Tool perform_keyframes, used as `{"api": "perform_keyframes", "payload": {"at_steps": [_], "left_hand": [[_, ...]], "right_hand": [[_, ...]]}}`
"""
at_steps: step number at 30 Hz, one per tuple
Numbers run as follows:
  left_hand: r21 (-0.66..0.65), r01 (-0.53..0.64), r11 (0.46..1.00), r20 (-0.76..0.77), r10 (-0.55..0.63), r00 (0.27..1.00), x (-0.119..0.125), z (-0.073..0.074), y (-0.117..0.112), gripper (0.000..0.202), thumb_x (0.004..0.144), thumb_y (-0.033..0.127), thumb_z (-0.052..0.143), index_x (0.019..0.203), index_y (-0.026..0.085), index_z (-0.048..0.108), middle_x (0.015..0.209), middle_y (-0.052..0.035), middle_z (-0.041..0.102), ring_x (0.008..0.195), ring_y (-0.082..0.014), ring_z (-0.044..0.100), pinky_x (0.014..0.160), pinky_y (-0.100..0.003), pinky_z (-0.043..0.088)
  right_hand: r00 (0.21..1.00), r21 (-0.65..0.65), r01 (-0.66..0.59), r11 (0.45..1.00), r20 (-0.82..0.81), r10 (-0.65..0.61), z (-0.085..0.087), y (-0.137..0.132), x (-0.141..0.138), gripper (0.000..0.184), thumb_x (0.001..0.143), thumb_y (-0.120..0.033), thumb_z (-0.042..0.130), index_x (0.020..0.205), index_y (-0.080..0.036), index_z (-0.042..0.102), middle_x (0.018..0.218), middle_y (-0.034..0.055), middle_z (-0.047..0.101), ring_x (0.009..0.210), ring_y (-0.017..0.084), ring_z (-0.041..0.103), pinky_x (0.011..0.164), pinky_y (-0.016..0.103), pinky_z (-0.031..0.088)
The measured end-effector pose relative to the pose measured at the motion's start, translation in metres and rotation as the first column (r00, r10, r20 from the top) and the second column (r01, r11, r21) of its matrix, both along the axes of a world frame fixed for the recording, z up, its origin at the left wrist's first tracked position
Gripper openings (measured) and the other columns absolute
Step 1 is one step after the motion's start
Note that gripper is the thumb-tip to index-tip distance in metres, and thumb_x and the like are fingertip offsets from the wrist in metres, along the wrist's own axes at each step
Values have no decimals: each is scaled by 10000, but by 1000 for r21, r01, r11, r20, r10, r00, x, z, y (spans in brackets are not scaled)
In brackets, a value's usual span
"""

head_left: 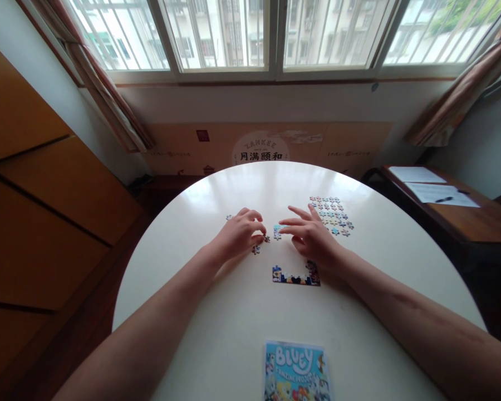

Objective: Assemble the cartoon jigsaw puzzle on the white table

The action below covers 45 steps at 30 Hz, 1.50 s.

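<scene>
Assembly incomplete: lower jigsaw border (pixel 296 280) joined, loose pieces (pixel 332 214) remaining.
Left hand (pixel 240 233) pinches a single piece (pixel 268 239); right hand (pixel 317 234), spread wide, rests at a small upper section (pixel 277 235).

The left forearm (pixel 162 309) and right forearm (pixel 409 317) are seen bare, both tapered toward the wrist. Slender fingers (pixel 296 221) are noted on the left hand (pixel 239 233) and right hand (pixel 317 236), both likewise uncovered.

My puzzle border (pixel 296 280) is dark, perhaps navy with yellow; my picture sheet (pixel 297 372) white-lettered turquoise, my tabletop (pixel 217 334) white.
</scene>
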<state>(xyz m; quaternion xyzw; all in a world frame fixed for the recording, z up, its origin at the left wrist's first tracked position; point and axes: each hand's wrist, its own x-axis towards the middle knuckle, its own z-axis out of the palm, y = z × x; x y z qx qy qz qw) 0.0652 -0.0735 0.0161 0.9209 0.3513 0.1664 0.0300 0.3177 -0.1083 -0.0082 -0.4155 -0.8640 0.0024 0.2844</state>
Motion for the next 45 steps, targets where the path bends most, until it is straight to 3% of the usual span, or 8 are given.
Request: {"api": "perform_keyframes", "payload": {"at_steps": [9, 18, 28, 37, 45], "left_hand": [[39, 67, 997, 9, -67, 998, 18, 2, -16, 67, 845, 231, 790, 907, 255, 792, 1122, -58, 706, 1046, -256, 583, 892, -405, 544], [140, 12, 990, 53, -20, 998, 25, -12, -14, 53, 870, 258, 771, 912, 246, 801, 1078, -53, 723, 996, -237, 591, 844, -383, 557], [163, 42, 986, -6, -41, 999, 22, -7, -15, 71, 892, 265, 749, 902, 279, 818, 1008, -32, 748, 921, -213, 601, 709, -314, 520], [197, 64, 978, -90, -47, 995, 27, -2, -17, 170, 936, 269, 673, 844, 232, 810, 940, -42, 757, 881, -215, 597, 662, -301, 491], [189, 89, 978, -215, -47, 976, 29, 3, -22, 217, 937, 198, 588, 884, 210, 798, 912, -70, 738, 899, -241, 594, 669, -329, 497]], "right_hand": [[998, -138, -61, 989, 13, 63, -1, 2, -2, 271, 927, -151, 587, 1012, -318, 783, 1168, 18, 779, 1380, 323, 538, 1172, 756, 166], [998, -207, -53, 977, 4, 55, 0, 4, -3, 302, 880, -99, 614, 984, -323, 789, 1185, -10, 774, 1406, 343, 507, 1169, 778, 134], [998, -174, -69, 982, -1, 70, 1, 3, -3, 247, 904, -139, 628, 993, -307, 787, 1136, 0, 789, 1386, 331, 533, 1184, 745, 153], [996, -126, -74, 989, 38, 79, 5, 1, -6, 252, 868, -112, 631, 969, -277, 791, 1082, 31, 799, 1348, 339, 569, 1180, 719, 187], [963, -48, -89, 995, 251, 98, 12, -7, -10, 424, 798, 10, 561, 1003, -278, 795, 1076, 8, 798, 1380, 336, 531, 1212, 702, 150]]}}
